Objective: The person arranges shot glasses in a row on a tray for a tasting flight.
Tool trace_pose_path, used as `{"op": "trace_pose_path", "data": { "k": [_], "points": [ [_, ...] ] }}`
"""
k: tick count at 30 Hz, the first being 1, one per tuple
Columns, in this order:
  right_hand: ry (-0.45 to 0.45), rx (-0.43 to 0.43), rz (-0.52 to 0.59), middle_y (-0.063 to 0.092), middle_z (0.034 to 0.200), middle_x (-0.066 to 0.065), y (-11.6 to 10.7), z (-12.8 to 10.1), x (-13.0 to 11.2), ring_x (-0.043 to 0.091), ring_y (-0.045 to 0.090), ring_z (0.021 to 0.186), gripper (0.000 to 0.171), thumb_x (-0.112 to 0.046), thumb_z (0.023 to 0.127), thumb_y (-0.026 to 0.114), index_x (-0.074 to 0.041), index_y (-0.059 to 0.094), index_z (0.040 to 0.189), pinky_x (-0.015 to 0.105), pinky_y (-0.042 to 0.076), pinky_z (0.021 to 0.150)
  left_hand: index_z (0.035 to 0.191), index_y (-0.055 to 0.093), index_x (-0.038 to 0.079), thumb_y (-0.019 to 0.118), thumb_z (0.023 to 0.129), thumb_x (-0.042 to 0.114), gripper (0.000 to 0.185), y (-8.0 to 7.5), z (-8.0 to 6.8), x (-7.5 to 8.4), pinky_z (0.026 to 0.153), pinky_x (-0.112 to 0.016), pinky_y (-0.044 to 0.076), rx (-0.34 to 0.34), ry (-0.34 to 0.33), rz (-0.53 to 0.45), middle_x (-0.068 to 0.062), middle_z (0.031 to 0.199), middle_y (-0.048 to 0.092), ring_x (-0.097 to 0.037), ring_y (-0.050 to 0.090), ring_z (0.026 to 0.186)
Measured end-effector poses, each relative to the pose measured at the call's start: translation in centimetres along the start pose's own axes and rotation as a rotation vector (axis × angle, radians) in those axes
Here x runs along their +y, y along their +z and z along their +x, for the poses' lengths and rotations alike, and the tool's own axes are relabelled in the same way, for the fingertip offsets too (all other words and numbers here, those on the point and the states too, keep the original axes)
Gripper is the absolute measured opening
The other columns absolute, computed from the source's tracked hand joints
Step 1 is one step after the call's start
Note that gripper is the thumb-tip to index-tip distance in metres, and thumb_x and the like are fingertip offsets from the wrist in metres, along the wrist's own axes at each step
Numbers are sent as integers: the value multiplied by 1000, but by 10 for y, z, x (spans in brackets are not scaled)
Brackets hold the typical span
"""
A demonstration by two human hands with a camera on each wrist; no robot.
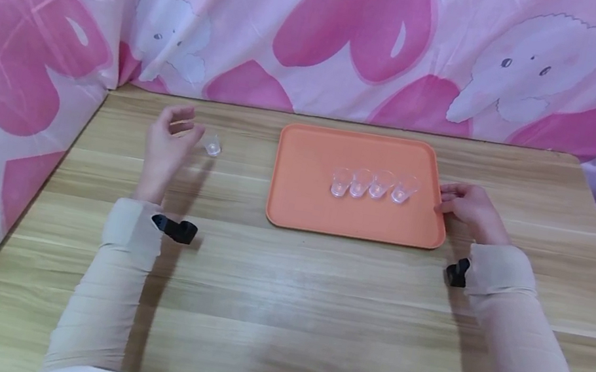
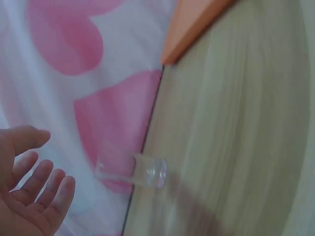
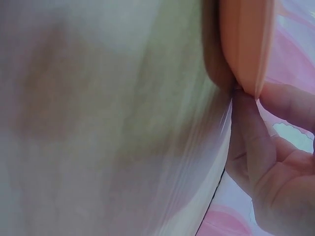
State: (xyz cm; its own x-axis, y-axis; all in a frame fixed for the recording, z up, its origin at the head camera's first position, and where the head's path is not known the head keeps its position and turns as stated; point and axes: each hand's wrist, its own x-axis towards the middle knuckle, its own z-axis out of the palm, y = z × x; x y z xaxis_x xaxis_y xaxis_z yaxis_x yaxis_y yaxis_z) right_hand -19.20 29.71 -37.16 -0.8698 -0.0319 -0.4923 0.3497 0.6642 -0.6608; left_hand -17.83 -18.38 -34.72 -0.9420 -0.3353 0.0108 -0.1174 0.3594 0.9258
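A small clear plastic cup (image 1: 212, 146) stands upright on the wooden table, left of the orange tray (image 1: 300, 206). Just to the left of this cup is my left hand (image 1: 170, 137), its fingers loosely bent around nothing. The left wrist view shows a gap between the fingers (image 2: 58, 194) and the cup (image 2: 150, 170). With thumb and fingers, my right hand (image 1: 472, 210) pinches the right rim of the tray; the right wrist view has the tray's edge (image 3: 248, 44) between them. Several more clear cups (image 1: 378, 187) stand in a row on the tray, right of its middle.
The wooden table (image 1: 275, 315) extends in front of the tray towards me. A pink curtain (image 1: 232, 15) with hearts and cartoon faces hangs along the back and sides. A black wrist camera (image 1: 179, 231) sticks out from my left cuff.
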Motion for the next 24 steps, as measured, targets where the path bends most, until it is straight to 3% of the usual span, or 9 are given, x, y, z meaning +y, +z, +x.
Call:
{"op": "trace_pose_path", "data": {
  "k": [3, 6, 10, 14, 21, 24],
  "points": [
    [-18, 9, 0, 45, 137, 32, 0, 1, 1, -7, 53, 80, 55, -5, 90, 56, 13, 37, 138, 10, 47, 72, 135, 48, 8, 63, 90, 17, 48, -5, 2, -6, 98, -25, 49, -39, -20, 37, -12, 136, 53, -20, 54, 119],
    [-24, 10, 14, 47, 134, 32, 0, 1, 0, -13, 49, 72, 54, -3, 89, 56, 14, 37, 137, 7, 46, 67, 141, 43, 10, 61, 91, 19, 54, -7, 4, -10, 97, -27, 50, -101, -52, 68, -13, 141, 47, -22, 50, 125],
    [-20, 8, 13, 48, 134, 31, 0, 0, 0, -12, 49, 73, 54, -4, 89, 55, 14, 37, 137, 7, 46, 67, 144, 37, 9, 60, 92, 21, 58, -5, 7, -15, 96, -31, 52, -178, -98, 84, -12, 146, 42, -24, 44, 130],
    [-17, 4, 15, 48, 134, 31, 0, 1, 1, -12, 50, 73, 54, -4, 90, 55, 13, 37, 137, 7, 46, 67, 146, 34, 9, 60, 92, 19, 60, -1, 9, -22, 98, -32, 51, -211, -109, 95, -12, 147, 40, -26, 44, 130],
    [-6, 5, 18, 50, 134, 28, 0, 2, 2, -11, 52, 76, 54, -5, 90, 56, 12, 37, 138, 8, 47, 69, 142, 38, 5, 60, 92, 14, 56, 5, 10, -27, 83, -14, 49, -196, -93, 91, -15, 141, 46, -23, 51, 120],
    [-4, 4, 3, 47, 136, 29, 0, 2, 1, 2, 57, 91, 54, -6, 91, 55, 11, 37, 138, 11, 47, 74, 140, 41, 5, 60, 92, 14, 53, 7, 11, -27, 78, -10, 47, -186, -96, 104, -15, 138, 49, -18, 51, 114]
  ]
}}
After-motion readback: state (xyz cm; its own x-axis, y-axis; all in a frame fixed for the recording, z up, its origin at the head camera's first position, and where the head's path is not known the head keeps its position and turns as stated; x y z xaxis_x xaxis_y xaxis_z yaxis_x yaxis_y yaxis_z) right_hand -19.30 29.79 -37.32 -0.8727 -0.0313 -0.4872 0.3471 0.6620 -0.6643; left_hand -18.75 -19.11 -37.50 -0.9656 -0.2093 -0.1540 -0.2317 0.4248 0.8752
